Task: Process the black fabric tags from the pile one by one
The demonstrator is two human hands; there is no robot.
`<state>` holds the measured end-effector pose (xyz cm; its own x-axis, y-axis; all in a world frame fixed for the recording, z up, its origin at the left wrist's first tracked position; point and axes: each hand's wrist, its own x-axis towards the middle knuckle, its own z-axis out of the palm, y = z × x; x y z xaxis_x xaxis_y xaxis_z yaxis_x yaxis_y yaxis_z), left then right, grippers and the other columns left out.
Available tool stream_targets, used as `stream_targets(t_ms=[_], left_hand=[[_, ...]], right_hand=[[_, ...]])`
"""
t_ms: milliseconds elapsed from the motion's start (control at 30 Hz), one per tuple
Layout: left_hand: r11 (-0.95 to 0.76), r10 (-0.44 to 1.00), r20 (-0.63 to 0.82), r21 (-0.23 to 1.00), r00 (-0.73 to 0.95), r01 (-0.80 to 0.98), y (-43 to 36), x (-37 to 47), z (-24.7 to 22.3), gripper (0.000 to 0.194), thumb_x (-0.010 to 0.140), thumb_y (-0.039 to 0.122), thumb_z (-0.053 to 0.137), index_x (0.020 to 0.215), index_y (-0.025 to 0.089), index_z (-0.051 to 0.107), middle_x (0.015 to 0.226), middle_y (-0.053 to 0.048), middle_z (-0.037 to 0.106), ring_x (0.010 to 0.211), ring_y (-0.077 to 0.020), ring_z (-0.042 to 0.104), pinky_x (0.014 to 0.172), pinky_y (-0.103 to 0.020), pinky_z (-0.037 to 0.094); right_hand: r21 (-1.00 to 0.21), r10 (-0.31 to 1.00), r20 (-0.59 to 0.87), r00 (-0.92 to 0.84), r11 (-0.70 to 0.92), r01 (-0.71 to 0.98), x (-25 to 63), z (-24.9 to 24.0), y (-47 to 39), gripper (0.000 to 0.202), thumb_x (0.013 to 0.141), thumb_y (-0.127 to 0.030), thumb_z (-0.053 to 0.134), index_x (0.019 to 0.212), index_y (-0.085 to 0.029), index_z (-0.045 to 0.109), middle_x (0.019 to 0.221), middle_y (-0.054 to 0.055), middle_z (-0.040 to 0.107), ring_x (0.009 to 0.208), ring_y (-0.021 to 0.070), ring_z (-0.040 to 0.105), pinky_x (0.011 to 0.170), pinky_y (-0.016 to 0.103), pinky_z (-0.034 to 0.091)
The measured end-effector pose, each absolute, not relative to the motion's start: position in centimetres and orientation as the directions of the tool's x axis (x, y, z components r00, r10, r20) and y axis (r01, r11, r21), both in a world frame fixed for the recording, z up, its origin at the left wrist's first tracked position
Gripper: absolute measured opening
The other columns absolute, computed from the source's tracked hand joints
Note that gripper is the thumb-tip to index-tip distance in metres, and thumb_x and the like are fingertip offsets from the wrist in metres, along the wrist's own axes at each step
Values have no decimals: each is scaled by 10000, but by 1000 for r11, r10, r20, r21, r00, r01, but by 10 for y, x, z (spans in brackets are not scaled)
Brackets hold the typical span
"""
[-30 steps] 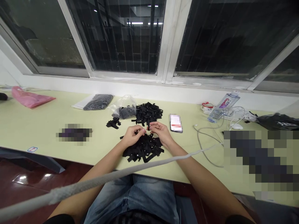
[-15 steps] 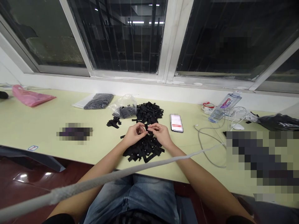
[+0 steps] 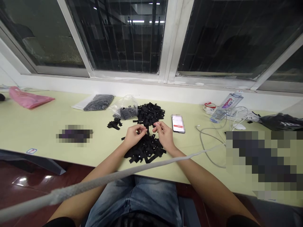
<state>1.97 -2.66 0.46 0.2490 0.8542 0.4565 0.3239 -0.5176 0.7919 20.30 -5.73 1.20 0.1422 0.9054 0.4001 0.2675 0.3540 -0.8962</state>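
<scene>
My left hand pinches a short black fabric strip, which hangs from its fingertips. A small gap to the right, my right hand has its thumb and fingers drawn together; whatever it grips, if anything, is too small to make out. Beneath both hands lies a loose near pile of black strips, some with small shiny spots. Behind them is a second heap of black strips. To its left sit a clear plastic bag with dark pieces and a small cluster of strips.
Right of the piles lies a lit phone. Farther right are a tilted water bottle, a grey cable and a black bag. A filled dark packet and a pink bag lie left. A pale cord crosses the foreground.
My right hand has drawn away from the strip, a little to the right and up. My left hand stays nearly in place with the strip. The camera view has shifted slightly.
</scene>
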Motion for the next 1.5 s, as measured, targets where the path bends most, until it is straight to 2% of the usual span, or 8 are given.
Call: stream_targets(t_ms=[200, 267, 333, 433, 767, 967, 1233, 1500], left_hand=[[-558, 829, 497, 758, 256, 337, -28, 21, 3, 174, 880, 334, 626, 827, 173, 665, 795, -27, 673, 714, -143, 587, 668, -260, 479], [-566, 824, 498, 745, 271, 353, -30, 22, 4, 181, 888, 337, 614, 824, 174, 662, 800, -31, 671, 741, -151, 601, 636, -248, 472], [-571, 820, 496, 734, 285, 368, -31, 22, 5, 187, 894, 339, 604, 826, 174, 658, 809, -36, 673, 755, -156, 610, 587, -233, 453], [-604, 796, 522, 702, 305, 377, -33, 23, 7, 176, 900, 327, 593, 841, 173, 653, 831, -40, 676, 769, -159, 615, 573, -228, 446], [-708, 706, 580, 568, 406, 420, -32, 21, 7, 128, 939, 246, 537, 919, 184, 647, 865, -46, 653, 795, -162, 606, 709, -276, 479], [-752, 659, 589, 494, 468, 438, -31, 20, 4, 130, 950, 228, 529, 938, 187, 652, 886, -55, 653, 833, -173, 611, 767, -304, 493], [-776, 588, 631, 265, 506, 572, -30, 24, -3, 163, 974, 261, 510, 997, 190, 655, 886, -76, 659, 863, -209, 620, 785, -351, 515], [-765, 528, 595, 24, 606, 644, -31, 29, -5, 173, 981, 283, 497, 923, 175, 618, 840, -73, 618, 813, -211, 600, 736, -337, 506]], right_hand=[[-833, 909, 417, -5, 384, 399, 199, 13, -65, 431, 974, -507, 483, 670, -202, 517, 539, -31, 542, 530, 123, 535, 564, 236, 393], [-775, 888, 457, -57, 428, 464, 197, 12, -66, 389, 977, -471, 485, 706, -203, 562, 631, -10, 599, 593, 135, 553, 597, 247, 405], [-727, 859, 504, -86, 476, 495, 196, 12, -67, 297, 989, -413, 461, 848, -213, 630, 810, 22, 668, 717, 159, 598, 665, 261, 441], [-710, 843, 528, -100, 503, 494, 195, 13, -67, 234, 981, -358, 464, 999, -230, 658, 977, 56, 684, 846, 189, 631, 752, 289, 485], [-814, 890, 451, -66, 440, 380, 194, 9, -65, 195, 921, -316, 531, 1017, -240, 682, 1004, 46, 719, 867, 201, 681, 787, 310, 532], [-867, 922, 385, -31, 373, 329, 191, 7, -66, 129, 887, -286, 549, 940, -236, 655, 884, 6, 718, 787, 173, 688, 761, 281, 531], [-880, 926, 376, 23, 349, 321, 189, 4, -63, 86, 845, -286, 563, 811, -220, 606, 775, 1, 687, 731, 174, 662, 708, 268, 510], [-902, 936, 340, 94, 297, 313, 186, -2, -59, 84, 775, -255, 599, 710, -211, 568, 679, -12, 623, 659, 161, 595, 638, 252, 465]])
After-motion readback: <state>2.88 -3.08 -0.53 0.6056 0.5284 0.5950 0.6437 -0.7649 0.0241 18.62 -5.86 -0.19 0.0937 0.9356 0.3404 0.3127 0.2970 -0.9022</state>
